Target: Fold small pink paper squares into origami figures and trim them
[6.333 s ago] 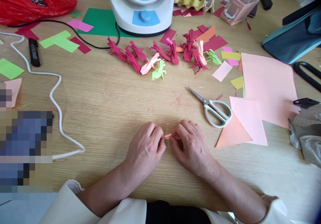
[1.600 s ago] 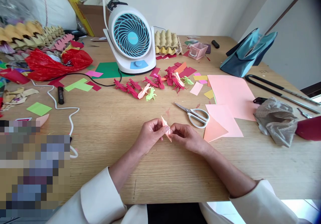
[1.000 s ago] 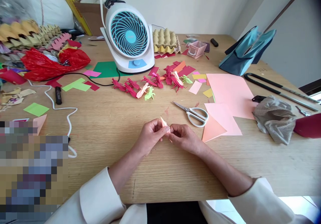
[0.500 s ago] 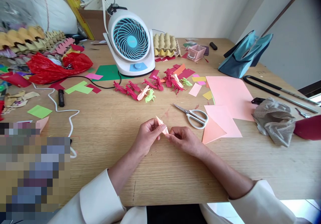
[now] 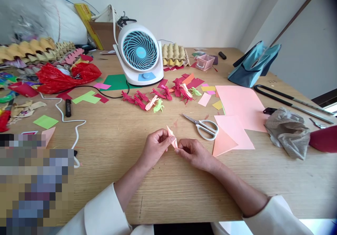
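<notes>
A small folded piece of peach paper is pinched between the thumb and fingers of my left hand, above the wooden table. My right hand grips the paper's lower end with thumb and forefinger. White-handled scissors lie just beyond my right hand, their blades pointing away to the left. Beside them rest a folded peach triangle and flat pink paper sheets. Past my hands sits a cluster of folded paper figures, among them red ones, a peach one and a green one.
A white and blue fan stands at the back. To the left are a red plastic bag, egg trays, a black marker and a white cord. On the right lie a blue bag and a crumpled grey cloth.
The view has tilted slightly, so everything sits a little lower in the picture. Both hands keep hold of the folded peach paper, with little change in their grip.
</notes>
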The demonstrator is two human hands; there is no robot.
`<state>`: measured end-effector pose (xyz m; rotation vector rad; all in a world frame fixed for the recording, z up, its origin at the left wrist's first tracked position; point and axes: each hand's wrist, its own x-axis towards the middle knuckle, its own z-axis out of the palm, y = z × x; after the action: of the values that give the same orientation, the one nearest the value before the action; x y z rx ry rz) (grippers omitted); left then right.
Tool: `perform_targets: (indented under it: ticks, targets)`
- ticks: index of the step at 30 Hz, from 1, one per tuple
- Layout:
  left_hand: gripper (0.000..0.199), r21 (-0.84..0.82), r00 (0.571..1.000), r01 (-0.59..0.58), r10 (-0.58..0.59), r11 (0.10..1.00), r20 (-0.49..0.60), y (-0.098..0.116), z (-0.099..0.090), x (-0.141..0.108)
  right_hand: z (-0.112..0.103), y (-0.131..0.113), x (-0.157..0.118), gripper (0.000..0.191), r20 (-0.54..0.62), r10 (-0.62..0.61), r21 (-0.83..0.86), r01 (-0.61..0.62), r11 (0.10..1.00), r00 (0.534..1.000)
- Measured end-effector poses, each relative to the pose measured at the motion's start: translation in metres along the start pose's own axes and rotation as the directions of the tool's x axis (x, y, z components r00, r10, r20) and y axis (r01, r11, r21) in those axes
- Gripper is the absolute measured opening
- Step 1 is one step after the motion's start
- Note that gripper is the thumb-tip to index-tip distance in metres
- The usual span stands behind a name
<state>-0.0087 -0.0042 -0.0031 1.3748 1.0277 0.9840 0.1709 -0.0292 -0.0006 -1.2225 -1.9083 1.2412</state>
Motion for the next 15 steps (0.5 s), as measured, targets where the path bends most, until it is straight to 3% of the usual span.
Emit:
perform_targets:
  ticks: [6, 10, 15]
  targets:
    - [0.028, 0.012, 1.0, 0.018, -0.018, 1.0, 0.004, 0.0007, -0.0017, 0.0009, -0.0028, 0.0027, -0.0015, 0.041, 0.005, -0.004, 0.069, 0.004, 0.998, 1.0]
    - [0.027, -0.049, 0.995, 0.091, -0.088, 0.995, 0.051, 0.0036, -0.0015, 0.0011, -0.0041, 0.0051, 0.0004, 0.046, -0.073, 0.065, 0.119, -0.056, 0.991, 0.995]
    - [0.034, -0.098, 0.986, 0.136, -0.125, 0.986, 0.109, 0.0033, 0.0011, 0.0005, -0.0045, 0.0069, 0.0055, 0.043, -0.155, 0.064, 0.238, -0.026, 0.971, 0.986]
